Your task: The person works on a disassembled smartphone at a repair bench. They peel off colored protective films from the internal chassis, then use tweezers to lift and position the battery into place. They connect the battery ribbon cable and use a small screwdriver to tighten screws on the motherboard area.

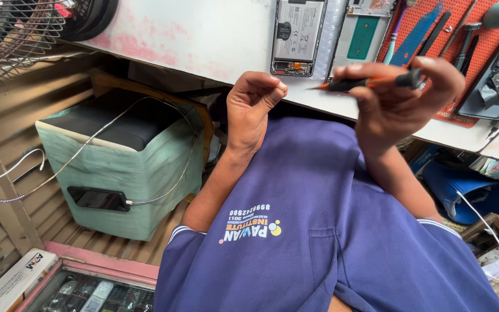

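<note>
My right hand (402, 98) is raised in front of the white workbench edge (203, 46) and grips a slim screwdriver (371, 82) with a black and orange handle, its tip pointing left. My left hand (254, 107) is held up beside it with thumb and fingers pinched together; I cannot tell if anything tiny is between them. On the bench just beyond the hands lies an opened phone (298, 37) with its battery exposed. A second phone frame (365, 32) lies to its right. My blue shirt (319, 231) fills the lower frame.
A red mat (434, 29) with several tools and a dark phone shell (498, 75) lie at the bench's right. Below left, a green padded stool (122, 167) carries a black phone (99, 199) on a white cable. A fan (12, 29) is top left, a blue bag (469, 193) at right.
</note>
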Motion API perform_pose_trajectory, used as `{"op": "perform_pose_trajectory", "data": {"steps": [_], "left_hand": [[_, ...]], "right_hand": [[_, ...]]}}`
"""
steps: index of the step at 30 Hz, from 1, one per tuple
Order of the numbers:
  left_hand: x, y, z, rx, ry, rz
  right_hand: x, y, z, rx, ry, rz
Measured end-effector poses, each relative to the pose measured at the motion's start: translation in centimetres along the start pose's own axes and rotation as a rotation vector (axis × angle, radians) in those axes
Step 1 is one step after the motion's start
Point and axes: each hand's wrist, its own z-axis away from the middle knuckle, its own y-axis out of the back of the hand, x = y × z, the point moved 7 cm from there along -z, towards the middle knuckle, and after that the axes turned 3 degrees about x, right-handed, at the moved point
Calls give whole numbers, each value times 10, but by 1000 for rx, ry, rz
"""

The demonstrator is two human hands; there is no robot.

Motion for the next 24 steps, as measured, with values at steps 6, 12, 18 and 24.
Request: {"op": "perform_pose_trajectory", "data": {"steps": [6, 12, 18, 24], "left_hand": [[2, 1, 5, -7, -4, -10], [1, -1, 13, -15, -6, 1], [-3, 1, 16, -4, -23, -6], [-8, 1, 21, 1, -46, -31]], "right_hand": [[-11, -21, 8, -159, 203, 181], [-8, -24, 11, -181, 206, 184], [-18, -29, 6, -179, 255, 187], [-20, -24, 8, -130, 238, 188]]}}
